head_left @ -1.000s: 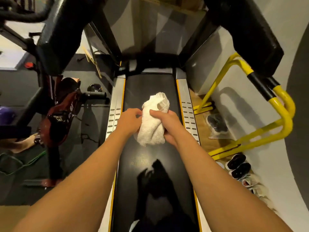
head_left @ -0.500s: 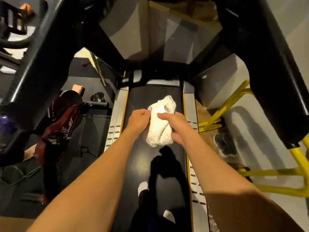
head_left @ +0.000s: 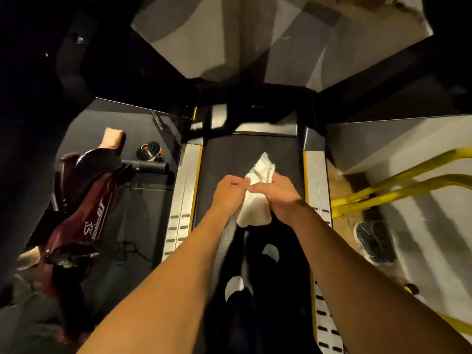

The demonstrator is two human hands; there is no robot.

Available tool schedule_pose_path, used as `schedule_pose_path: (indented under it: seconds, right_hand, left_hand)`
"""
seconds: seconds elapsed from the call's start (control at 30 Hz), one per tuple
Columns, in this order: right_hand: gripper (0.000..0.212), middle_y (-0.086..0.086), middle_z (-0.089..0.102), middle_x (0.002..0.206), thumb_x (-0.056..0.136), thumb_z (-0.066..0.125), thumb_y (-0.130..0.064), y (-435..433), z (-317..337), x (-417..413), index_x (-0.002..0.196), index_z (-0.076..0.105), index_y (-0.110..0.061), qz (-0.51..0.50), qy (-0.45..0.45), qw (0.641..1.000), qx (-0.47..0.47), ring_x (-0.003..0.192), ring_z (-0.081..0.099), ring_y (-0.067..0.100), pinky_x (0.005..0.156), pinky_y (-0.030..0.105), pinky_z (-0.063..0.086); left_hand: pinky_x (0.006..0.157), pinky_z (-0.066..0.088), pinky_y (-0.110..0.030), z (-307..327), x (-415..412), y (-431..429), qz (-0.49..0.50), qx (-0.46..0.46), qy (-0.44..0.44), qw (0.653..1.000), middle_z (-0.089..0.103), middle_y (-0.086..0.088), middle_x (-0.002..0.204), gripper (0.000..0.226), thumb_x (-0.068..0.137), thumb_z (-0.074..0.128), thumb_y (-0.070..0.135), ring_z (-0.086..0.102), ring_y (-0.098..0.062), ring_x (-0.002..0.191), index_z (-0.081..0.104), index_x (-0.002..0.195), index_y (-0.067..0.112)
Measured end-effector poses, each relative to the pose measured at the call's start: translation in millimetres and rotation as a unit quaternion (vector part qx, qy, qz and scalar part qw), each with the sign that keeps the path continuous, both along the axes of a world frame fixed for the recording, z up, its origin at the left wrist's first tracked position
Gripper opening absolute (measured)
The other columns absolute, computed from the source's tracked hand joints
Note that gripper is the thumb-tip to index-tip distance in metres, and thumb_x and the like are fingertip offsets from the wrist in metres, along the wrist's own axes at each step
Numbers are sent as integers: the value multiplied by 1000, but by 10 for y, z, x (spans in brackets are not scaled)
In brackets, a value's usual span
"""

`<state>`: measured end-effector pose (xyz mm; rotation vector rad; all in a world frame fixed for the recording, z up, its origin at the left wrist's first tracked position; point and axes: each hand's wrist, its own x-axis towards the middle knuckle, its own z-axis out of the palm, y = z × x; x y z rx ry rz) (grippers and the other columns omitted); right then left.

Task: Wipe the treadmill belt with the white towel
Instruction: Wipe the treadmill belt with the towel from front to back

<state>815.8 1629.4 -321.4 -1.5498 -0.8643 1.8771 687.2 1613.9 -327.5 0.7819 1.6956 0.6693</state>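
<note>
The white towel (head_left: 256,206) is sitting bunched between the fingers (head_left: 238,183), poking out beyond and below them; the black treadmill belt (head_left: 229,154) is lying underneath.

Left hand (head_left: 229,194) meets right hand (head_left: 278,198) (both curled).

Towel (head_left: 256,198) between both hands, above treadmill belt (head_left: 229,154).

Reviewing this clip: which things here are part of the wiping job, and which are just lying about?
Job: white towel, gripped by left hand and right hand; treadmill belt.
Lying about: yellow rail, shoes, dark red gym machine, small round black thing.
</note>
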Motion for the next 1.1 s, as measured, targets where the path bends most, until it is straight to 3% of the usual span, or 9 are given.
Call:
schedule_pose_path:
  seconds: [0.07, 0.2, 0.3, 0.47, 0.63, 0.77, 0.87, 0.97, 1.1]
  right_hand:
    - [37, 12, 68, 95, 78, 66, 3, 269, -229, -20, 114, 59, 3, 25, 5, 1000, 1, 84, 69, 20, 72, 29, 56]
    - [37, 19, 67, 97, 76, 68, -8, 823, -864, -83, 110, 61, 3, 31, -18, 999, 9, 95, 66, 35, 84, 43, 52]
    - [30, 15, 71, 103, 80, 70, -8, 1167, -1518, -159, 109, 64, -3, 31, -51, 998, 9, 97, 69, 30, 87, 44, 55]
    - [25, 0, 71, 92, 83, 72, -25, 1553, -2797, -405, 103, 63, -13, 44, -175, 979, 99, 82, 69, 11, 72, 24, 57]
    - [23, -9, 57, 64, 79, 74, -28, 1814, -3890, -624, 73, 54, -17, 34, -266, 945, 188, 56, 52, -1, 50, 8, 37]
    - [15, -5, 65, 86, 80, 72, -33, 2102, -4727, -722, 88, 64, -23, 28, -309, 922, 231, 77, 60, 10, 65, 18, 44]
    - [17, 6, 65, 89, 80, 68, -31, 2362, -5193, -717, 89, 64, -18, 23, -371, 890, 266, 82, 60, 22, 68, 25, 41]
    - [17, 7, 63, 89, 77, 61, -28, 2688, -5385, -636, 87, 62, -14, 64, -430, 850, 297, 82, 57, 26, 67, 30, 40]
    - [30, 5, 53, 96, 79, 58, -34, 3122, -5489, -622, 101, 57, -14, 156, -520, 765, 347, 84, 50, 25, 69, 32, 35]
  left_hand:
    - [68, 47, -27, -247, -63, 263, -12, -8, 5, 1000, 65, 1, 86, 8, 88, 62, 23, 58, -17, 79, 68, 92, 21]
    - [74, 50, -37, -856, -184, 780, 2, -18, -70, 997, 69, -18, 101, 18, 82, 65, 23, 60, -26, 81, 73, 94, 12]
    - [76, 55, -37, -1501, -267, 1097, 44, -38, -117, 991, 68, -21, 106, 25, 90, 58, 17, 65, -31, 86, 67, 108, 2]
    - [67, 54, -29, -2814, -348, 1430, 97, -52, -197, 974, 71, -3, 86, 19, 95, 51, 13, 68, -14, 70, 66, 105, 17]
    - [76, 53, -33, -3929, -380, 1721, 129, -69, -247, 958, 72, -9, 100, 25, 94, 48, 16, 68, -22, 86, 67, 110, 16]
    - [67, 53, -30, -4709, -385, 2065, 159, -84, -272, 945, 73, -8, 103, 27, 93, 52, 26, 69, -19, 82, 69, 111, 14]
    - [69, 52, -30, -5156, -359, 2310, 127, -78, -297, 943, 71, -6, 100, 28, 94, 49, 26, 66, -19, 84, 67, 111, 14]
    - [85, 51, -38, -5468, -366, 2548, 55, -99, -307, 945, 67, -5, 98, 21, 95, 47, 24, 62, -24, 95, 63, 107, 16]
    - [74, 47, -29, -5819, -609, 2864, 45, -88, -146, 984, 61, -2, 88, 11, 94, 52, 23, 58, -18, 74, 60, 91, 17]
